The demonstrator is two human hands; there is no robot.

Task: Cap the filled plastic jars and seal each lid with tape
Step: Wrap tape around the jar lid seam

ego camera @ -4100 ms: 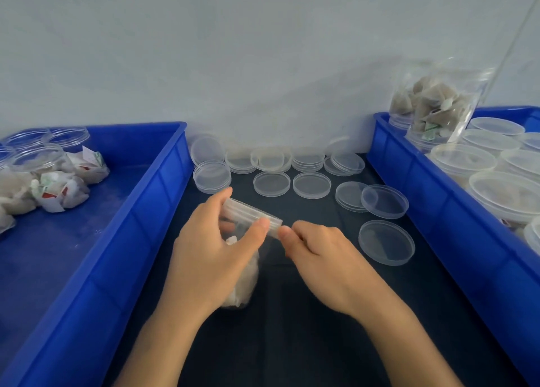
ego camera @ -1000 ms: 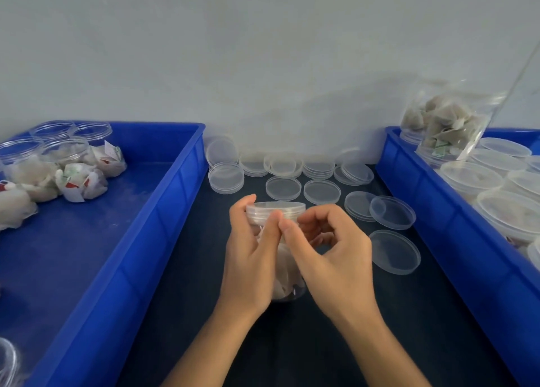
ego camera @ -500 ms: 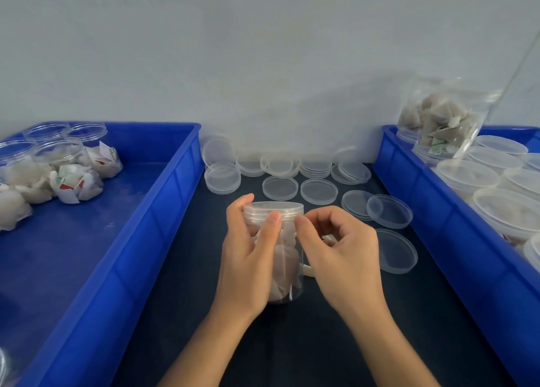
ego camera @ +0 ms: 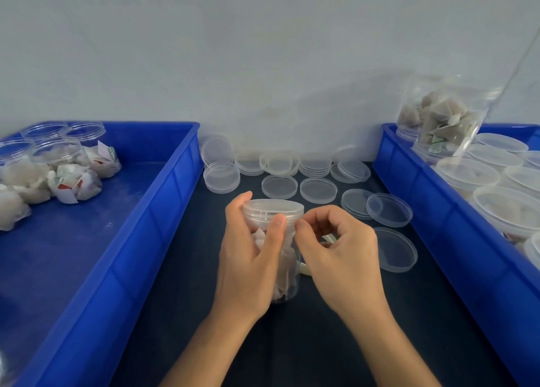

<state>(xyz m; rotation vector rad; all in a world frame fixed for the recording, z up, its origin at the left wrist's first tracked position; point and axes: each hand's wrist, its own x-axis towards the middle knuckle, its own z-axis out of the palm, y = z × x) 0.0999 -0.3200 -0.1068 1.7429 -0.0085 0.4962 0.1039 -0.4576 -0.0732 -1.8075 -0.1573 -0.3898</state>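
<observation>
Soft even light, wide-angle edge distortion

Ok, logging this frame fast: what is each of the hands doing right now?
Left hand: grips the capped jar.
Right hand: fingers curled, pinching at the jar's lid rim, tape roll beneath it.

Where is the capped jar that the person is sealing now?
In the head view, the capped jar stands on the dark table, between both blue trays, held by the left hand.

Two blue rectangular plastic bins (ego camera: 163,199) (ego camera: 432,199); two bare hands (ego camera: 248,264) (ego camera: 342,258); one capped clear plastic jar (ego camera: 285,258) between them.
</observation>
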